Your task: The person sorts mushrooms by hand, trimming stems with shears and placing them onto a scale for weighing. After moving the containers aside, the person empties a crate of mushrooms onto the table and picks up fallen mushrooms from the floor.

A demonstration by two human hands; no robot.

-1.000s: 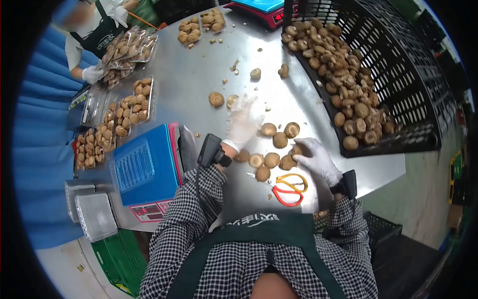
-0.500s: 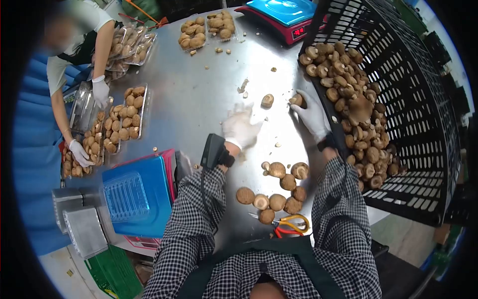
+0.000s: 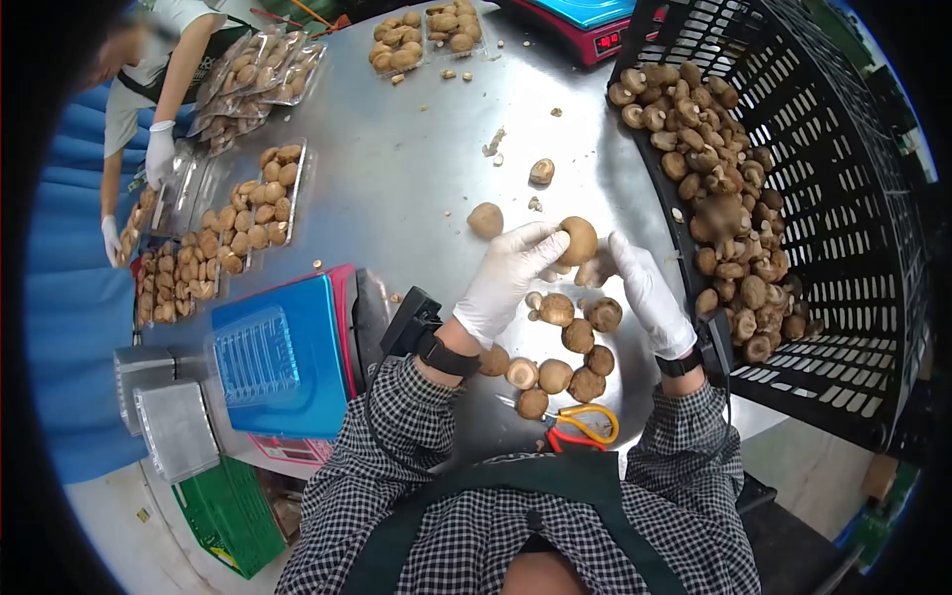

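My left hand, in a white glove, pinches a shiitake mushroom with its brown cap turned up. Close beside it my gloved right hand has its fingertips around a second, partly hidden mushroom. Below both hands a cluster of loose mushrooms rests on the metal table. A single mushroom lies left of my hands, and another mushroom farther off. Scissors with yellow and orange-red handles lie near my apron.
A tilted black crate full of mushrooms stands at right. On the left are a blue-topped scale with a clear tray and packed mushroom trays, where a co-worker's gloved hands work. Another scale sits at the back.
My left hand has moved right and now holds a mushroom. My right hand has come nearer to me, beside it. A mushroom shows on the table where my left hand was.
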